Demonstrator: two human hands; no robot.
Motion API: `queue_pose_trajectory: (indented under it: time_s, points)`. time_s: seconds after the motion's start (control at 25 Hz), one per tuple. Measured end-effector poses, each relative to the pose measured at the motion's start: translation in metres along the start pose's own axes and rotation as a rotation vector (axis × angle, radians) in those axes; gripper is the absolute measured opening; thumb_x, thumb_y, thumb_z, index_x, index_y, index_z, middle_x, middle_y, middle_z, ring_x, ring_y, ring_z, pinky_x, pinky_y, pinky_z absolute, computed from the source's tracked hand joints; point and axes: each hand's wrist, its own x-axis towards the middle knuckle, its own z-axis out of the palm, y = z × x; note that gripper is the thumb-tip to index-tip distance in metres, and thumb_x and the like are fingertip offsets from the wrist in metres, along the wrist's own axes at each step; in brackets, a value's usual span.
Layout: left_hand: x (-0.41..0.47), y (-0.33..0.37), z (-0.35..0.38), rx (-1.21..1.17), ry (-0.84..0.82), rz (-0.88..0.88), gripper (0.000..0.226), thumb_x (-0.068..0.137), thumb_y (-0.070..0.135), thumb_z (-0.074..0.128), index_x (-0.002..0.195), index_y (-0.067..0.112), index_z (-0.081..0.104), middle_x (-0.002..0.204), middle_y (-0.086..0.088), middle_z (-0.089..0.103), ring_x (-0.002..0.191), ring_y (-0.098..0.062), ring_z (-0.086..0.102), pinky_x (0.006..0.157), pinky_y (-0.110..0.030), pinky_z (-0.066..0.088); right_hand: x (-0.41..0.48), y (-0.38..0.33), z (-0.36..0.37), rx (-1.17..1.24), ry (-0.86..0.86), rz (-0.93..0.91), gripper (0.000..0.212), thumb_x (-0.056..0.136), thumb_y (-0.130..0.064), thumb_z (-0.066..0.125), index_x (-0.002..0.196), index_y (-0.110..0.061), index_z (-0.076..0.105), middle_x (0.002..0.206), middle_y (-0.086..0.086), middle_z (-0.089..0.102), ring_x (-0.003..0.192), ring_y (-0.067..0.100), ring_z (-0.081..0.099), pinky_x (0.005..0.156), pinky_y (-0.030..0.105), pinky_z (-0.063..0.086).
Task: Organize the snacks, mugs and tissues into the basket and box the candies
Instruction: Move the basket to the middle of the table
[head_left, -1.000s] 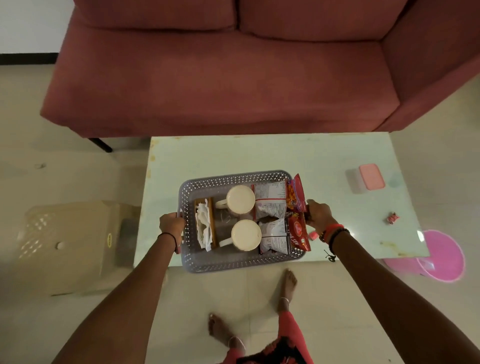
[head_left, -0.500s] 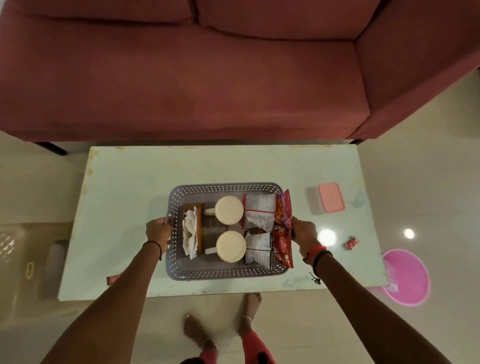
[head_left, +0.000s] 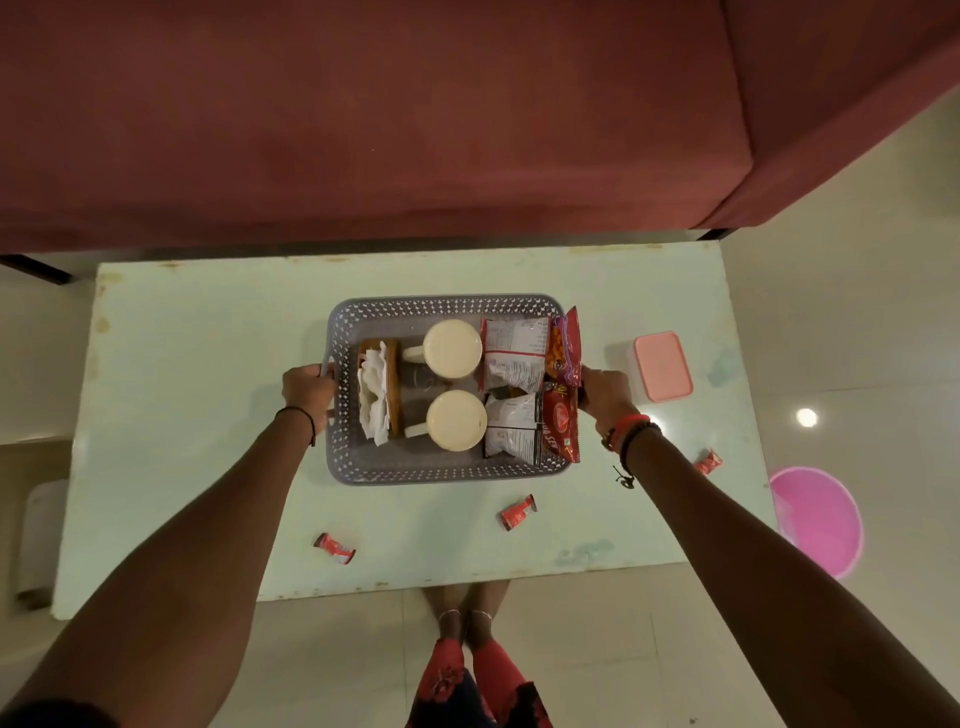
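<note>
Basket (head_left: 447, 470) mid-tabletop (head_left: 208, 364), loaded. Left hand (head_left: 306, 387) and right hand (head_left: 605, 392) grip its short rims, fingers (head_left: 304, 371) curled round them. Risk: red packet (head_left: 565, 353) overhangs the right rim and may spill if I tilt. Candies (head_left: 517, 512) loose near the front edge.

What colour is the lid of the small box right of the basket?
Pink: the lid is plain salmon pink, clearest in the head view.

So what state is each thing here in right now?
Basket: loaded, gripped at both ends.
Left hand: grips the basket's left rim.
Right hand: grips its right side.
Mugs: both in basket.
Tissues: in basket.
Snack packets: in basket.
Pink box: lid on.
Candies: three loose on table.
</note>
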Motion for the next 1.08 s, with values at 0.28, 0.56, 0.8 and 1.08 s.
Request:
queue_pose_trajectory:
  time_s: [0.28,0.56,0.8,1.08]
  points:
    - [0.024,-0.005,0.009,0.006,0.013,-0.018,0.004,0.087,0.005,0.06,0.087,0.005,0.064,0.083,-0.014,0.056,0.083,-0.023,0.052,0.076,-0.045,0.055,0.022,-0.008,0.01,-0.018,0.024,-0.022,0.033,0.096,-0.028,0.045,0.064,-0.023,0.042,0.07,-0.001,0.047,0.089,0.025,0.05,0.092,0.042,0.048]
    - [0.03,-0.006,0.011,0.054,0.022,-0.028,0.01,0.087,0.001,0.054,0.081,0.005,0.062,0.077,-0.015,0.054,0.081,-0.023,0.049,0.081,-0.048,0.054,0.036,-0.003,0.011,0.011,-0.006,-0.029,0.02,0.095,-0.026,0.047,0.102,-0.012,0.06,0.071,-0.003,0.047,0.089,0.024,0.05,0.1,0.047,0.047]
    - [0.01,0.008,0.009,0.376,0.008,0.108,0.038,0.091,0.002,0.042,0.128,-0.003,0.048,0.13,-0.026,0.05,0.119,-0.041,0.05,0.096,-0.045,0.045,0.027,-0.004,-0.007,0.068,-0.087,-0.017,0.031,0.095,-0.004,0.042,0.121,0.008,0.055,0.096,0.009,0.054,0.092,0.024,0.053,0.097,0.039,0.052]
    - [-0.059,-0.023,0.019,0.304,0.197,0.383,0.044,0.097,0.028,0.045,0.134,0.003,0.044,0.136,-0.022,0.045,0.124,-0.039,0.046,0.101,-0.05,0.038,-0.003,0.019,-0.041,0.193,0.118,-0.035,0.012,0.092,-0.003,0.05,0.099,0.001,0.06,0.091,0.015,0.059,0.087,0.027,0.057,0.088,0.04,0.053]
